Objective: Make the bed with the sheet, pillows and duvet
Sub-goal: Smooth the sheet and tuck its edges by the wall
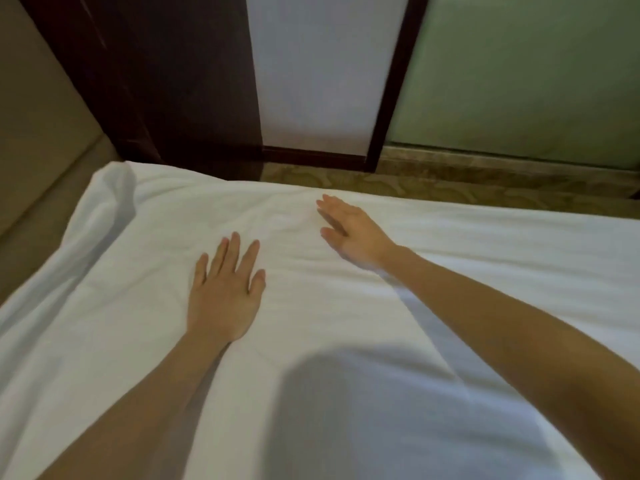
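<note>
- The left hand (225,292) is lying flat at the middle left of the frame, fingers straight and slightly spread, holding nothing. The right hand (349,232) is pressing flat higher up, near the centre, fingers straight and close together, also holding nothing.
- The sheet (381,323) is covering the bed (502,220) and filling the lower two thirds of the frame. No pillows or duvet are showing.
- Since both palms are only pressing, a hard sweep is likely to be dragging the whole sheet rather than flattening it, pulling it short on a side that is out of view.
- The bunched corner (114,192) at the upper left is sitting loose, so smoothing toward it is risking piling more cloth there.
- The right hand is working near the far edge, beside the patterned carpet (467,188). Pushing outward there could be sliding slack over the edge toward the floor.
- Faint creases are running between the two hands, and pressing from both sides at once may be trapping a fold.
- A dark shadow (346,410) is lying over the lower centre, so wrinkles there are hard to judge and may be getting missed.
</note>
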`<state>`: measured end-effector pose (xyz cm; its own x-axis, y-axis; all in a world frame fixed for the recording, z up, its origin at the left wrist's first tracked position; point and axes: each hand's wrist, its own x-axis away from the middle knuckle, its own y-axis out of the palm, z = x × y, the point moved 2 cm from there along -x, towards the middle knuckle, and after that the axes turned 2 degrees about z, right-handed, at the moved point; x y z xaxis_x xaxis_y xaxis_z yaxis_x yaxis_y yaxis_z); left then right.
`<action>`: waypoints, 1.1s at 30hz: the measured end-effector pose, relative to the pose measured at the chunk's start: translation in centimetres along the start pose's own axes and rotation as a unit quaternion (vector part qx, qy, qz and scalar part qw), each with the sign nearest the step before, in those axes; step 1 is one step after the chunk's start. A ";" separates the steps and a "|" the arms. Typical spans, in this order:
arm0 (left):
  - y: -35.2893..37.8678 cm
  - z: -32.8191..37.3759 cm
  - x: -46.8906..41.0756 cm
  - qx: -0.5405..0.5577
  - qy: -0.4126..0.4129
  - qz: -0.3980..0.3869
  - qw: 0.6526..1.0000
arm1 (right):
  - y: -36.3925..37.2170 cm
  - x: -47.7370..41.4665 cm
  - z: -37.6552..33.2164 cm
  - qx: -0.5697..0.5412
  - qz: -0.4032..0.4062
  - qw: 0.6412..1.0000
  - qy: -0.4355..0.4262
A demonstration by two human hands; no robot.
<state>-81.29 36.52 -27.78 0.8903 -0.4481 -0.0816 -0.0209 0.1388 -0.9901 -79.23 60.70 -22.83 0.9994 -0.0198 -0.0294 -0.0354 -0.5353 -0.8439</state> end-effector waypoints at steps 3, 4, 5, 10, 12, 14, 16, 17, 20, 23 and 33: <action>-0.2 0.3 0.2 -0.004 -0.004 -0.009 1.000 | -1.3 6.9 1.8 0.031 -0.046 0.993 -0.103; -0.3 0.4 0.2 -0.006 -0.005 -0.006 1.000 | -1.6 8.9 2.9 0.101 -0.084 0.983 -0.129; -0.4 0.6 0.2 -0.004 -0.004 -0.005 1.000 | -2.0 10.0 4.2 0.168 -0.112 0.971 -0.125; -1.1 1.3 -0.1 -0.027 -0.023 -0.061 0.997 | -3.1 7.5 9.3 0.230 -0.049 0.970 0.052; -1.6 3.1 -0.6 -0.041 -0.053 -0.065 0.996 | -2.8 5.9 10.0 0.239 -0.041 0.965 0.100; -1.7 5.4 -1.1 -0.018 -0.078 -0.070 0.994 | -3.2 4.7 10.6 0.231 -0.043 0.960 0.155; -1.2 6.8 -1.0 0.005 -0.057 -0.068 0.996 | -3.9 3.5 11.3 0.213 -0.045 0.954 0.208; -0.9 6.9 -1.0 0.005 -0.040 -0.058 0.997 | -4.3 3.0 11.5 0.205 -0.040 0.951 0.230; -0.1 6.4 -1.0 0.006 -0.029 -0.019 0.999 | -6.4 2.2 12.9 0.150 0.032 0.948 0.279; 0.4 6.6 -1.2 0.013 -0.028 -0.003 1.000 | -9.0 2.9 14.9 0.140 0.132 0.918 0.345; 0.8 6.4 -0.9 0.013 -0.022 0.014 1.000 | -12.0 1.8 14.3 0.051 0.299 0.840 0.450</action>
<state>-79.25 42.66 -27.81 0.9088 -0.4041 -0.1032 -0.0343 0.1743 -0.9841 -77.01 79.14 -20.40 0.3955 -0.9144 -0.0863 -0.4846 -0.1280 -0.8653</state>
